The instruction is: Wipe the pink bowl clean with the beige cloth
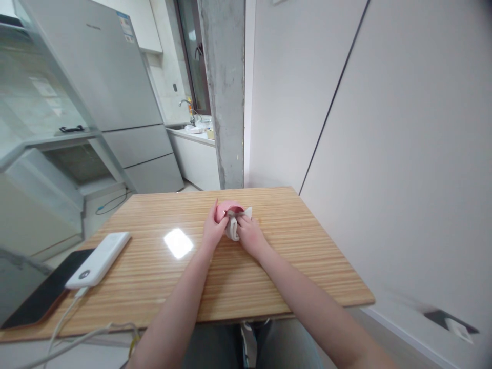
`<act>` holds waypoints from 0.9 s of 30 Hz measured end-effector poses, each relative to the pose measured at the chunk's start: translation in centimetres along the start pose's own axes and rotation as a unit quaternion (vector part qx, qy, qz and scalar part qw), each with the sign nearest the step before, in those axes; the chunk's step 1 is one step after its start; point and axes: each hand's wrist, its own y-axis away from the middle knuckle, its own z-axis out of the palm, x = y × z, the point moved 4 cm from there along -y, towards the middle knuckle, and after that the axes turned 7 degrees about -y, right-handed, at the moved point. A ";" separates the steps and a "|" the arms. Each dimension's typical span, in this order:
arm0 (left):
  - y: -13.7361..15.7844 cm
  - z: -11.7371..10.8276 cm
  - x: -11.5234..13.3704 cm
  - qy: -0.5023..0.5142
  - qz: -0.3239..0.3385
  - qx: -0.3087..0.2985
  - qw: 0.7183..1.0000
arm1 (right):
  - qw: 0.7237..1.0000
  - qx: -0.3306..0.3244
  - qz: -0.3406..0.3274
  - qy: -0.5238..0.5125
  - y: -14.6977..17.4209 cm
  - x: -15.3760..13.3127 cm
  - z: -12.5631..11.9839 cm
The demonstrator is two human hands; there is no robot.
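Near the far edge of the wooden table (277, 277), a pink bowl (227, 206) is tilted on its side with its opening toward me. My left hand (213, 229) grips the bowl from the left, fingers behind it and thumb at the near rim. A white cloth or tissue (232, 229) is bunched at the bowl's mouth and hangs below the rim. My right hand (249, 231) presses this cloth against the inside of the bowl; its fingertips are partly hidden in the folds.
On the table's left lie a white power bank (100, 259) with a cable (63, 320) plugged in and a dark flat tablet-like thing (42, 292). Beyond the table stand a fridge (100, 72) and a sink counter (196, 154); a white wall panel (384, 154) rises at the right.
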 end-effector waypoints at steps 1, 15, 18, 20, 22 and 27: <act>0.2 0.2 0.1 0.010 -0.004 -0.004 1.000 | 1.000 0.005 0.007 -0.001 0.0 0.0 0.2; 0.1 -0.6 0.8 -0.092 0.059 0.005 0.994 | 1.000 0.013 -0.023 -0.002 0.1 0.0 0.3; 1.2 1.4 0.4 0.011 0.013 0.001 1.000 | 0.999 0.038 0.019 -0.018 0.2 0.6 0.6; 1.9 2.4 0.1 0.054 -0.017 0.007 0.998 | 0.997 0.059 0.029 -0.045 0.2 0.9 0.5; 2.0 2.3 0.0 0.041 -0.037 0.028 0.998 | 0.996 0.061 0.010 -0.058 0.1 0.7 0.2; 0.8 -0.5 0.8 -0.096 0.040 0.039 0.994 | 0.999 0.016 -0.043 -0.008 -0.2 0.0 -0.4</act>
